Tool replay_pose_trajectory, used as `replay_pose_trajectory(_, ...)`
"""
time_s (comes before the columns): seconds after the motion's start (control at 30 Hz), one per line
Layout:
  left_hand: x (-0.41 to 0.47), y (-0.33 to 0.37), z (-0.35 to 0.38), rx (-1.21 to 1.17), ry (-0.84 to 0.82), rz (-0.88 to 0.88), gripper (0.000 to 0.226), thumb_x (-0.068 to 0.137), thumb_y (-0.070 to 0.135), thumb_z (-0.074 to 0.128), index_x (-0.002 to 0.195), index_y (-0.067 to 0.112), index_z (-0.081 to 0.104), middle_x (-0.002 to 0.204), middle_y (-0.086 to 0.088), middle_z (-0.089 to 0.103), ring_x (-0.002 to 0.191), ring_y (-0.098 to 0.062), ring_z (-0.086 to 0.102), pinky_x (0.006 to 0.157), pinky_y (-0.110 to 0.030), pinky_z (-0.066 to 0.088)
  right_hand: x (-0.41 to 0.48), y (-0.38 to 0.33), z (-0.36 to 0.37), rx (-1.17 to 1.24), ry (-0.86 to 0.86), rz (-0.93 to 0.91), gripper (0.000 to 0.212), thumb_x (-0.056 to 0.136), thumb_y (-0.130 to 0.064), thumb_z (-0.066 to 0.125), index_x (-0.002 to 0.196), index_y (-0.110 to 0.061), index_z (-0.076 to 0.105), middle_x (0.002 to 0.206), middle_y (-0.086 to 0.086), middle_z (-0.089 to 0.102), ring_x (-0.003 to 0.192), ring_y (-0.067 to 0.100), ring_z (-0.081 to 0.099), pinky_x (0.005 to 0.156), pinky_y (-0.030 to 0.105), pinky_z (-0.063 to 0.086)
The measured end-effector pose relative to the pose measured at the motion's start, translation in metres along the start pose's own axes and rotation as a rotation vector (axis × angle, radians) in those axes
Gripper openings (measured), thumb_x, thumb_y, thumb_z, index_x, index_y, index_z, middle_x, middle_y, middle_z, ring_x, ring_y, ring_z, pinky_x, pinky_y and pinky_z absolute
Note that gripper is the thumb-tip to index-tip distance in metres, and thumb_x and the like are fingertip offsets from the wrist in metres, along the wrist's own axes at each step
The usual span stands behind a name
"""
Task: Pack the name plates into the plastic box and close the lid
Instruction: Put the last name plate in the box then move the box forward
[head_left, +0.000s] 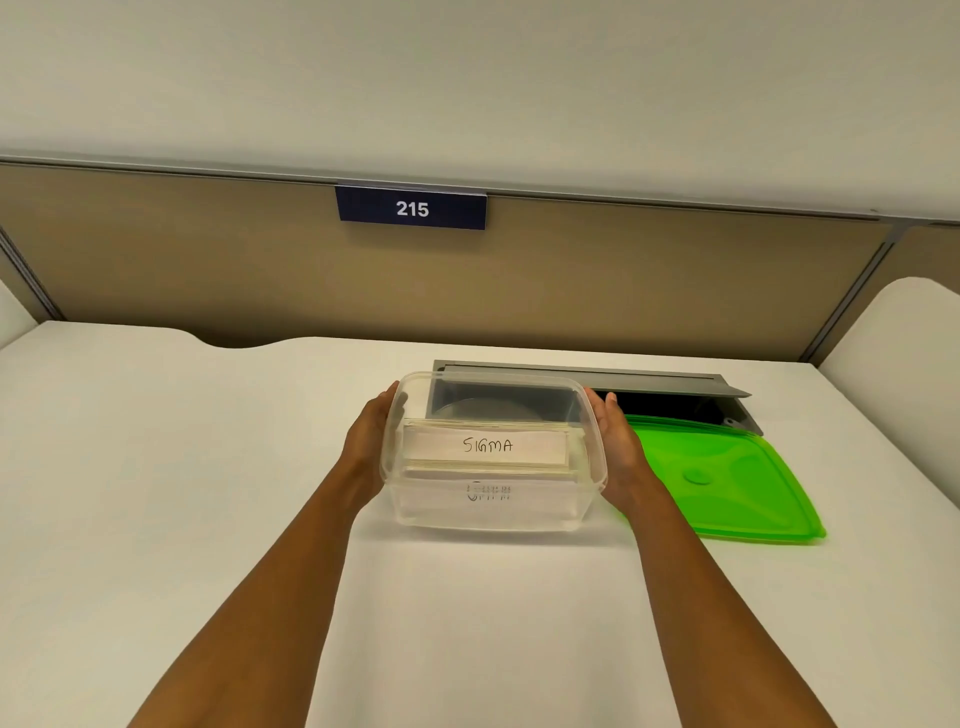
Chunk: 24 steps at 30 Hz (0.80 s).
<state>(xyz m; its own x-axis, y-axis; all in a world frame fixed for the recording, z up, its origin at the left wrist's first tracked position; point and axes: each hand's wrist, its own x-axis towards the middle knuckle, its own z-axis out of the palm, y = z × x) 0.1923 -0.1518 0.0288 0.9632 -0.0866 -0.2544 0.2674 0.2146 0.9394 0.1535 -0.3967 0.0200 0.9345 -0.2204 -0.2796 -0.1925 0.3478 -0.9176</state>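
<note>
Clear plastic box (488, 512) sits mid-desk (156, 467), lid off and top open. The stack of name plates (485, 446) is inside the box, lying flat toward its far side; the top plate reads "SIGMA". Left hand (370, 441) is flat against the box's left wall and right hand (615, 447) flat against its right wall, so the box is held between the palms. Fingers look roughly straight along the walls rather than curled round, though the tips are partly hidden behind the plastic, so not 100% sure. Green lid (727, 478) lies flat on the desk just right of the box, beside the right hand, its far edge overlapping the grey cable tray (675, 387) set into the desk. The tray flap is open. Beige partition (208, 249) behind carries a blue "215" sign (412, 209).
</note>
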Motion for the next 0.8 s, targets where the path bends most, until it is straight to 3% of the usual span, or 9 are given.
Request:
replay_pose_trajectory(0.1, 0.000, -0.002, 0.003, -0.046, 0.012, -0.003, 0.027, 0.100, 0.036, 0.035, 0.088, 0.028, 0.059, 0.087, 0.002, 0.062, 0.077, -0.015, 0.059, 0.055, -0.022, 0.054, 0.008, 0.010, -0.003, 0.101, -0.008, -0.017, 0.045, 0.103, -0.039, 0.014, 0.136, -0.028, 0.043, 0.111, -0.011, 0.059, 0.098, 0.011, 0.057, 0.091, 0.031, 0.043)
replay_pose_trajectory(0.17, 0.000, -0.002, 0.003, -0.093, 0.013, -0.017, 0.028, 0.101, 0.034, 0.033, 0.090, 0.029, 0.058, 0.088, 0.001, 0.061, 0.077, -0.016, 0.058, 0.049, -0.019, 0.056, 0.010, 0.014, -0.004, 0.169, 0.014, 0.001, 0.047, 0.103, -0.038, 0.020, 0.138, -0.022, 0.046, 0.107, -0.011, 0.067, 0.102, 0.014, 0.057, 0.084, 0.027, 0.051)
replay_pose_trajectory(0.2, 0.000, -0.002, 0.004, -0.114, 0.009, -0.023, 0.028, 0.102, 0.032, 0.031, 0.093, 0.027, 0.058, 0.087, 0.001, 0.060, 0.077, -0.016, 0.057, 0.047, -0.017, 0.056, 0.013, 0.016, -0.006, 0.180, 0.035, 0.014, 0.044, 0.102, -0.037, 0.024, 0.129, -0.021, 0.055, 0.092, -0.012, 0.074, 0.095, 0.014, 0.061, 0.073, 0.022, 0.056)
replay_pose_trajectory(0.27, 0.000, -0.002, 0.005, -0.125, 0.008, -0.033, 0.026, 0.102, 0.030, 0.032, 0.104, 0.021, 0.055, 0.086, 0.000, 0.059, 0.075, -0.016, 0.055, 0.044, -0.016, 0.055, 0.014, 0.014, -0.006, 0.220, 0.036, 0.038, 0.044, 0.099, -0.035, 0.033, 0.093, -0.022, 0.074, 0.066, -0.011, 0.075, 0.072, 0.013, 0.068, 0.053, 0.018, 0.057)
replay_pose_trajectory(0.33, -0.002, -0.001, 0.006, -0.128, 0.012, -0.045, 0.024, 0.101, 0.031, 0.034, 0.112, 0.018, 0.051, 0.085, 0.000, 0.057, 0.074, -0.017, 0.054, 0.043, -0.016, 0.054, 0.014, 0.014, -0.004, 0.215, 0.020, 0.039, 0.052, 0.097, -0.035, 0.038, 0.066, -0.025, 0.079, 0.061, -0.007, 0.074, 0.056, 0.010, 0.070, 0.051, 0.018, 0.056)
replay_pose_trajectory(0.53, -0.014, 0.003, 0.002, -0.174, 0.004, -0.076, 0.026, 0.100, 0.029, 0.035, 0.097, 0.022, 0.060, 0.081, -0.001, 0.060, 0.070, -0.016, 0.056, 0.043, -0.018, 0.053, 0.001, 0.011, 0.003, 0.146, 0.075, 0.020, 0.030, 0.092, -0.040, 0.047, 0.093, -0.024, 0.072, 0.079, 0.000, 0.075, 0.076, 0.020, 0.068, 0.070, 0.031, 0.056)
replay_pose_trajectory(0.6, -0.021, 0.008, 0.001, -0.193, 0.009, -0.071, 0.027, 0.100, 0.027, 0.035, 0.096, 0.023, 0.061, 0.082, 0.000, 0.061, 0.071, -0.015, 0.057, 0.043, -0.017, 0.052, -0.006, 0.008, 0.005, 0.151, 0.090, 0.017, 0.029, 0.094, -0.038, 0.046, 0.091, -0.024, 0.071, 0.069, -0.004, 0.075, 0.063, 0.015, 0.071, 0.059, 0.026, 0.057)
replay_pose_trajectory(0.73, -0.042, 0.022, 0.000, -0.207, -0.017, -0.048, 0.032, 0.102, 0.025, 0.032, 0.086, 0.023, 0.060, 0.068, 0.004, 0.068, 0.061, -0.011, 0.063, 0.041, -0.014, 0.051, -0.031, -0.008, 0.015, 0.179, 0.082, 0.032, 0.050, 0.097, -0.032, 0.042, 0.062, -0.022, 0.077, 0.051, -0.007, 0.070, 0.042, 0.007, 0.066, 0.042, 0.017, 0.052)
replay_pose_trajectory(0.8, -0.054, 0.029, -0.001, -0.205, -0.033, -0.028, 0.032, 0.102, 0.023, 0.031, 0.084, 0.022, 0.058, 0.058, 0.008, 0.070, 0.058, -0.008, 0.065, 0.040, -0.012, 0.050, -0.048, -0.016, 0.021, 0.159, 0.090, 0.015, 0.044, 0.098, -0.031, 0.041, 0.068, -0.021, 0.072, 0.046, -0.007, 0.066, 0.039, 0.007, 0.063, 0.039, 0.016, 0.050)
